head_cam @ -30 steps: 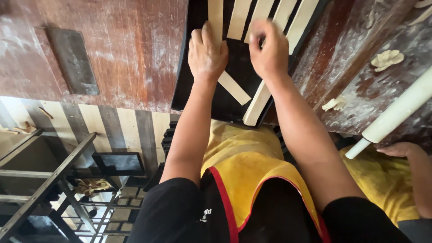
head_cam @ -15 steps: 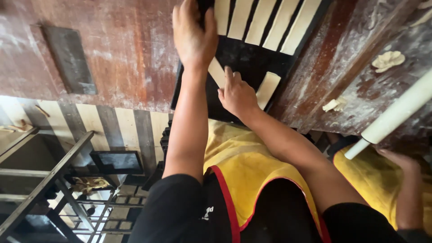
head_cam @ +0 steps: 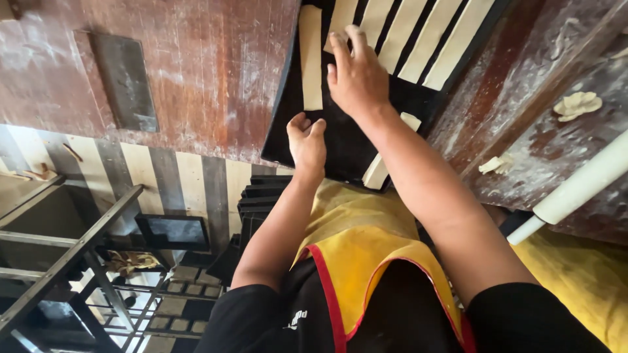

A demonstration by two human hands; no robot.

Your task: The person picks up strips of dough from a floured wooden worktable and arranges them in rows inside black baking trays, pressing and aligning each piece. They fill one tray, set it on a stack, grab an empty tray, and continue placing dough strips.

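Worn reddish wood makes the counter (head_cam: 216, 72) under my head camera, with white flour dust over it and a flat grey metal scraper (head_cam: 124, 82) lying near its left part. On this counter sits a black tray (head_cam: 340, 140), and pale dough strips (head_cam: 418, 39) lie on it side by side, each one apart from the next. One single dough strip (head_cam: 311, 59) lies alone at the left side of the tray, near its edge. My left hand (head_cam: 307, 140) rests on the black surface just below this strip, the fingers loosely curled and holding nothing. My right hand (head_cam: 356, 75) is further up, flat and open, with the fingertips (head_cam: 340, 42) touching the lower ends of the strips; it grips nothing that I can see. Another strip (head_cam: 386, 160) passes under my right forearm. At the right, on a more floury part of the counter, lie small dough scraps (head_cam: 575, 104) and a white rolling pin (head_cam: 575, 189). I wear a yellow apron (head_cam: 366, 248) with red edge. Lower left stands a metal rack (head_cam: 65, 261) over a floor of small bricks.
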